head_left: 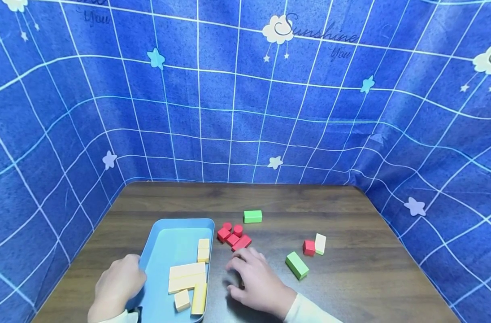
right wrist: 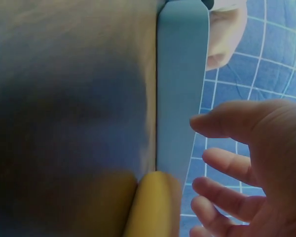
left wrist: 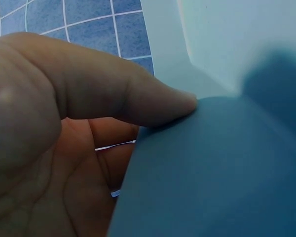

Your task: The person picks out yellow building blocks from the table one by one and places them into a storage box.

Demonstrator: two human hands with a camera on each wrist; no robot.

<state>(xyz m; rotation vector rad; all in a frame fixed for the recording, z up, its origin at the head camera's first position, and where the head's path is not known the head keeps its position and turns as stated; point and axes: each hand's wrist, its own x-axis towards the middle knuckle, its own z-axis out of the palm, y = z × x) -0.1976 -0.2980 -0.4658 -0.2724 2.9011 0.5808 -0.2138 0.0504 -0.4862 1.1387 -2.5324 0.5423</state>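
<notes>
My left hand (head_left: 120, 281) grips the left side of a blue tray (head_left: 206, 225). In the left wrist view the thumb (left wrist: 158, 101) presses on the rim of the tray (left wrist: 212, 163), the other fingers outside it. To the right of the tray, my right hand (head_left: 259, 282) hovers low over the table, palm down, fingers spread and loosely bent. In the right wrist view a rounded yellow block (right wrist: 155, 207) stands by the tray's outer wall (right wrist: 180, 89), below the spread fingers of the right hand (right wrist: 246, 168), apart from them.
Inside the tray lie several pale yellow blocks (head_left: 186, 271) and a yellow block (head_left: 198, 299). Several red blocks (head_left: 233, 237) cluster beyond the right hand. Green blocks (head_left: 253, 216) (head_left: 297, 265), a red cube (head_left: 309, 247) and a pale block (head_left: 320, 243) lie about the wooden table (head_left: 358, 287).
</notes>
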